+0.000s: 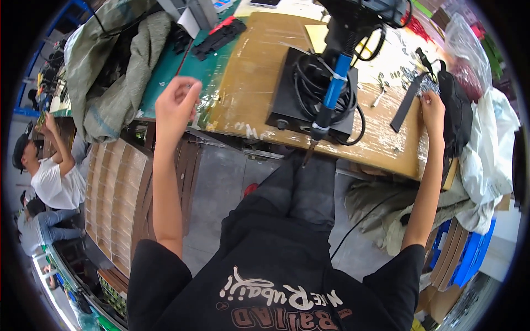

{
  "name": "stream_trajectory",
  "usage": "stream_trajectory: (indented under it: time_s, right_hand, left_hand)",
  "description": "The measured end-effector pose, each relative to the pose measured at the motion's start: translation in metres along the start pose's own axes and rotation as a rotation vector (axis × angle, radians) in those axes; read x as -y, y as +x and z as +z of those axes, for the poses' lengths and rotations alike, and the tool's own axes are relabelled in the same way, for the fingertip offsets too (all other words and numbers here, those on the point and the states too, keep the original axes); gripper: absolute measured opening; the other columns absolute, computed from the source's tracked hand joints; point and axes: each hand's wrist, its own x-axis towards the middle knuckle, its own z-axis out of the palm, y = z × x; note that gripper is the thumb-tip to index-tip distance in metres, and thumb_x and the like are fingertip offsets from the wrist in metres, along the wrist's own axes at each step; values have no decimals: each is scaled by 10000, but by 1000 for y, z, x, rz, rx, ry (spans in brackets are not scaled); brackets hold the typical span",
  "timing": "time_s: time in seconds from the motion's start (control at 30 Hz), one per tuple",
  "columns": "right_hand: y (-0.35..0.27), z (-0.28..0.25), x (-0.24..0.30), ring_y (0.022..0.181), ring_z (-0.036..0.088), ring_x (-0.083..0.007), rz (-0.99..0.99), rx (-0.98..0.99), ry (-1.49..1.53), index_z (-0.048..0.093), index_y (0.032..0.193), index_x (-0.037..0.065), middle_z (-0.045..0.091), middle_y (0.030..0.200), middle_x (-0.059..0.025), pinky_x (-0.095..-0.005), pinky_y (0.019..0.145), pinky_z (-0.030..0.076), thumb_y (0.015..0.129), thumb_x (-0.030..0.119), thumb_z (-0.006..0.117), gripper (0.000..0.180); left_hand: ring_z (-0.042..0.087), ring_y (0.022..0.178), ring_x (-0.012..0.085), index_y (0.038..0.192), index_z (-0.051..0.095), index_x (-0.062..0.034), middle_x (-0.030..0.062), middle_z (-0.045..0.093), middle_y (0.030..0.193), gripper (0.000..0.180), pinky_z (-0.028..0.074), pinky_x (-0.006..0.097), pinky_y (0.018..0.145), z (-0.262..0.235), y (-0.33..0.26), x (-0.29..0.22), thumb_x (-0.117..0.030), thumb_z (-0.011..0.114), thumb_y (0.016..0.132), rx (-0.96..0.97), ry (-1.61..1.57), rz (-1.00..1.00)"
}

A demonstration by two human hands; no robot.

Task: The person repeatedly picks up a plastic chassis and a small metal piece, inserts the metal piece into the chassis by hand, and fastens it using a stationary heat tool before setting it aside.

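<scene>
My left hand (178, 107) is raised over the near edge of the workbench, its fingers curled in. A tiny dark bit shows by the fingertips, too small to name. Over at the right end of the bench, my right hand (433, 110) has its fingers pressed together at a heap of small silvery parts (428, 84). What those fingers grip is hidden. Beside the heap a flat black strip (406, 105) lies slantwise. Between my hands hangs a blue-and-black corded tool (334, 88) with a pointed metal tip, in front of a black box (284, 105) with a knob.
Brown wrapped board (237, 94) covers the bench. Coiled black cable (348, 105) lies on the box. A black bag (457, 105) and clear plastic bags (486, 160) flank my right arm. At left are a woven sack (113, 77), a divided carton (116, 193) and a seated person (55, 176).
</scene>
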Motion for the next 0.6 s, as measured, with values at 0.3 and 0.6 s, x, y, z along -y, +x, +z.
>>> stream_trajectory:
  time_s: [0.3, 0.6]
  right_hand:
    - [-46, -35, 36, 615, 526, -188, 178, 47, 150, 569, 860, 2, 553, 686, -125, -285, 593, 421, 705, -18, 571, 157]
    - [-89, -55, 73, 808, 487, -334, -36, 84, -299, 519, 822, -24, 507, 809, -172, -392, 713, 410, 685, -63, 445, 160]
  left_hand:
    - [494, 921, 281, 1104, 492, -61, 118, 537, 1041, 505, 393, 355, 817, 19, 105, 30, -385, 610, 735, -93, 906, 628]
    - [536, 788, 301, 940, 528, -5, 155, 535, 825, 359, 430, 370, 682, 30, 139, 25, -325, 573, 782, 121, 1059, 605]
